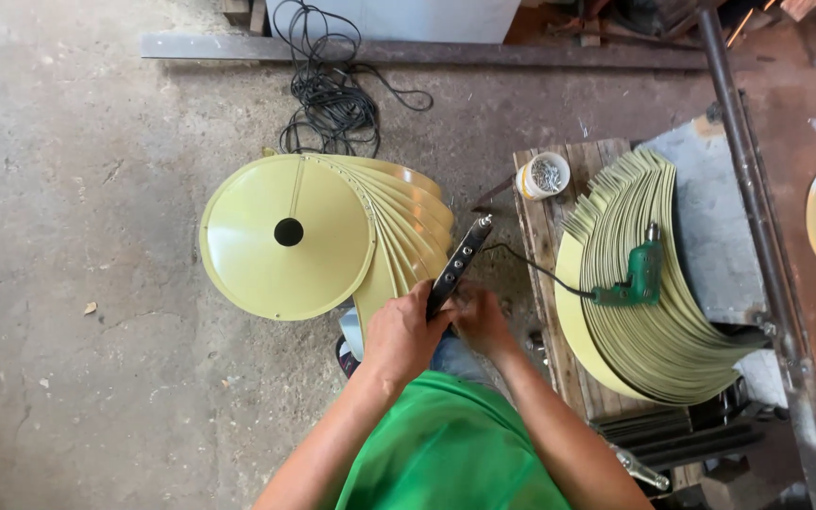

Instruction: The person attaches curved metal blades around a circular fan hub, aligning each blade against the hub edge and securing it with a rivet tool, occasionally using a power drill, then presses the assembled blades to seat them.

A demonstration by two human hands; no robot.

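My left hand [400, 332] and my right hand [480, 318] are together, both gripping the handles of a black hand riveter [458, 263] that points up and to the right. Its nose sits beside a fanned spiral of pale yellow-green metal discs [280, 236] with a round centre hole, resting on the concrete floor in front of me. The riveter's lower handles are hidden inside my hands. My green shirt fills the lower middle.
A second fanned stack of yellow-green discs [644, 302] lies on a wooden pallet [540, 246] at the right, with a green electric drill [639, 276] on top. A small white tub of rivets [543, 175] stands behind. Black cable [328, 99] is coiled at the back. A steel pipe [757, 217] runs along the right.
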